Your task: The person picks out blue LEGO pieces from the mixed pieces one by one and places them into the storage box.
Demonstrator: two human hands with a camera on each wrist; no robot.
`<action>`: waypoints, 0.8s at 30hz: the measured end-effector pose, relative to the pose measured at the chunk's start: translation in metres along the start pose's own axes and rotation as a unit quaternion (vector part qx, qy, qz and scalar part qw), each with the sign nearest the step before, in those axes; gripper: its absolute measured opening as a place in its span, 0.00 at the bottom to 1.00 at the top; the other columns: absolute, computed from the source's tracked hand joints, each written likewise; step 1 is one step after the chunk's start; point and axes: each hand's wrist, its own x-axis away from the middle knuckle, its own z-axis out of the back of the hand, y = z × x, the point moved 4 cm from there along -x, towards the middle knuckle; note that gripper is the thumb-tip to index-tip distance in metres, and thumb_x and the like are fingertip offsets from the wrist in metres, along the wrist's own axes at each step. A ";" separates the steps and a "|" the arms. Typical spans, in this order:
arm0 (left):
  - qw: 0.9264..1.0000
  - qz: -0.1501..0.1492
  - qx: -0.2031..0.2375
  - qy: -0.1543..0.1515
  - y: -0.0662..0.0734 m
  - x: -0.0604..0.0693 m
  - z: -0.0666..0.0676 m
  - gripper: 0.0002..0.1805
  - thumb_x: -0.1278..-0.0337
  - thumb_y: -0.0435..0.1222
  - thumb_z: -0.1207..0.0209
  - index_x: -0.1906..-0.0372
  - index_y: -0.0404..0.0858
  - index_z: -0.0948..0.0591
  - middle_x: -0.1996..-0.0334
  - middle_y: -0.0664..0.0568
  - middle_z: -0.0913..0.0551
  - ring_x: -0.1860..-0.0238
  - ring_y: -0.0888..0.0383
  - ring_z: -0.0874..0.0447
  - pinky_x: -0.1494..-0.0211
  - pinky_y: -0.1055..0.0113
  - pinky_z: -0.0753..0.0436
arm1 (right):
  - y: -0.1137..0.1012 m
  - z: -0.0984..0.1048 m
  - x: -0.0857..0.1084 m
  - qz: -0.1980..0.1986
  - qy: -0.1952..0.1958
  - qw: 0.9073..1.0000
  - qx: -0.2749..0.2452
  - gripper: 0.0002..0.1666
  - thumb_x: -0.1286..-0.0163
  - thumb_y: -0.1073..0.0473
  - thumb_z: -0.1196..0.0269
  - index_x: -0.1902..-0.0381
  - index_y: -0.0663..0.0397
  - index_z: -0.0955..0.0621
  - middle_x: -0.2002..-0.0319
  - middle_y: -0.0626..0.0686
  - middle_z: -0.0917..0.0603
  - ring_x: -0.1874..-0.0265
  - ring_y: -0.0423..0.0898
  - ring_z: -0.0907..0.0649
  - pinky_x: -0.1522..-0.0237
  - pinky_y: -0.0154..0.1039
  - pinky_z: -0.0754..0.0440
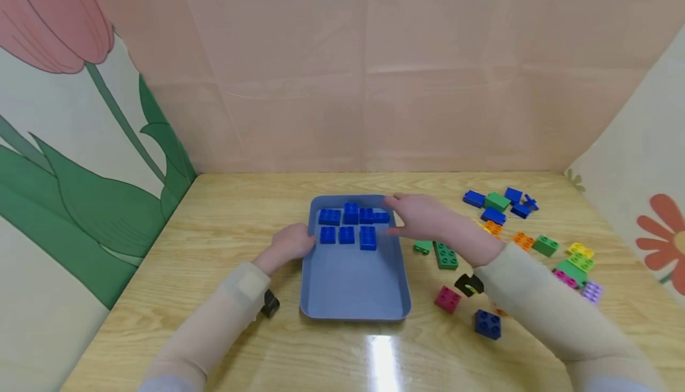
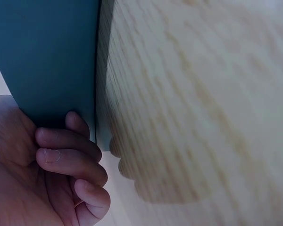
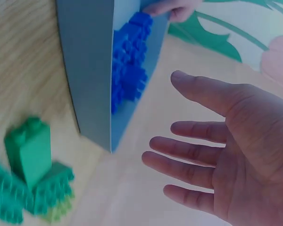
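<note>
Here, creased pink sheeting (image 1: pixel 342 82) backs the wooden tabletop (image 1: pixel 241 201).

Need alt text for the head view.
A person's left hand grips a blue-gray tray with blue toy bricks toward its far end; the open right hand is at its right edge. Bricks in several colors lie on the table to the right.

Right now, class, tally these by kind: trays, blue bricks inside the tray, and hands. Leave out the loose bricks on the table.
Tray: 1
Blue bricks inside: 7
Hands (left hand, right hand): 2
Total: 10
</note>
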 end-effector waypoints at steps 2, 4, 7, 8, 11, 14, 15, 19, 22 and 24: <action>1.000 0.001 0.001 -0.001 0.000 0.000 0.000 0.18 0.31 0.41 0.50 0.79 0.40 0.26 0.83 0.52 0.27 0.81 0.57 0.29 0.77 0.66 0.32 | 0.005 0.007 0.012 -0.008 -0.001 1.000 0.004 0.34 0.38 0.45 0.31 0.42 0.61 0.25 0.52 0.60 0.19 0.66 0.49 0.17 0.62 0.46 0.18; 1.000 0.001 0.001 -0.001 -0.001 0.000 0.000 0.19 0.31 0.41 0.50 0.79 0.40 0.26 0.83 0.52 0.27 0.81 0.57 0.29 0.77 0.66 0.32 | 0.011 0.012 0.023 -0.020 0.000 1.000 0.010 0.34 0.37 0.45 0.32 0.42 0.61 0.26 0.50 0.61 0.20 0.67 0.49 0.17 0.63 0.47 0.18; 1.000 0.000 -0.002 0.001 -0.002 0.000 -0.001 0.19 0.31 0.41 0.51 0.80 0.40 0.26 0.84 0.52 0.28 0.82 0.57 0.30 0.78 0.66 0.32 | 0.017 0.018 0.039 -0.033 0.009 0.999 0.014 0.36 0.36 0.44 0.33 0.38 0.61 0.28 0.44 0.64 0.23 0.59 0.55 0.17 0.57 0.52 0.19; 1.000 -0.002 -0.003 0.001 -0.002 0.000 -0.001 0.19 0.31 0.41 0.51 0.80 0.41 0.26 0.84 0.52 0.28 0.82 0.57 0.30 0.78 0.66 0.32 | 0.019 0.019 0.045 -0.037 0.014 0.999 0.015 0.38 0.36 0.44 0.34 0.36 0.61 0.29 0.42 0.65 0.25 0.55 0.58 0.18 0.55 0.54 0.20; 1.000 -0.005 -0.001 0.003 -0.002 0.000 -0.001 0.19 0.32 0.41 0.50 0.81 0.41 0.27 0.84 0.53 0.29 0.82 0.57 0.31 0.78 0.66 0.33 | 0.024 0.021 0.063 -0.036 0.027 0.999 0.012 0.43 0.36 0.44 0.33 0.31 0.60 0.34 0.35 0.67 0.31 0.42 0.65 0.26 0.48 0.60 0.26; 1.000 -0.007 0.002 0.003 -0.001 0.000 -0.001 0.19 0.32 0.41 0.50 0.81 0.41 0.27 0.84 0.53 0.29 0.82 0.57 0.31 0.78 0.66 0.33 | 0.027 0.020 0.081 -0.034 0.034 0.999 0.002 0.48 0.37 0.42 0.34 0.28 0.59 0.38 0.31 0.68 0.38 0.37 0.68 0.32 0.45 0.63 0.30; 1.000 -0.006 0.002 0.003 -0.002 0.000 -0.001 0.19 0.32 0.41 0.50 0.81 0.41 0.27 0.84 0.53 0.29 0.83 0.58 0.31 0.78 0.66 0.33 | 0.028 0.018 0.086 -0.033 0.035 0.999 0.000 0.49 0.37 0.41 0.34 0.28 0.59 0.39 0.31 0.68 0.39 0.37 0.69 0.33 0.46 0.64 0.30; 1.000 -0.005 0.005 -0.001 -0.002 0.000 -0.001 0.19 0.31 0.41 0.51 0.80 0.41 0.27 0.84 0.53 0.28 0.83 0.58 0.31 0.78 0.66 0.32 | 0.033 0.007 0.109 -0.060 0.017 0.998 -0.016 0.52 0.38 0.35 0.35 0.27 0.57 0.40 0.30 0.68 0.41 0.39 0.70 0.30 0.49 0.64 0.27; 1.000 -0.006 0.009 -0.005 -0.001 0.000 -0.001 0.19 0.31 0.42 0.51 0.80 0.41 0.26 0.84 0.53 0.28 0.82 0.58 0.31 0.78 0.66 0.32 | 0.037 -0.004 0.125 -0.087 -0.006 0.995 -0.039 0.56 0.42 0.30 0.36 0.27 0.55 0.41 0.30 0.69 0.41 0.43 0.71 0.28 0.54 0.63 0.24; 1.000 -0.007 0.010 -0.007 -0.001 0.000 -0.001 0.19 0.31 0.42 0.51 0.80 0.41 0.26 0.84 0.53 0.28 0.82 0.58 0.31 0.78 0.66 0.32 | 0.039 -0.012 0.134 -0.106 -0.025 0.993 -0.052 0.58 0.44 0.26 0.38 0.26 0.53 0.41 0.30 0.69 0.42 0.46 0.71 0.26 0.61 0.60 0.21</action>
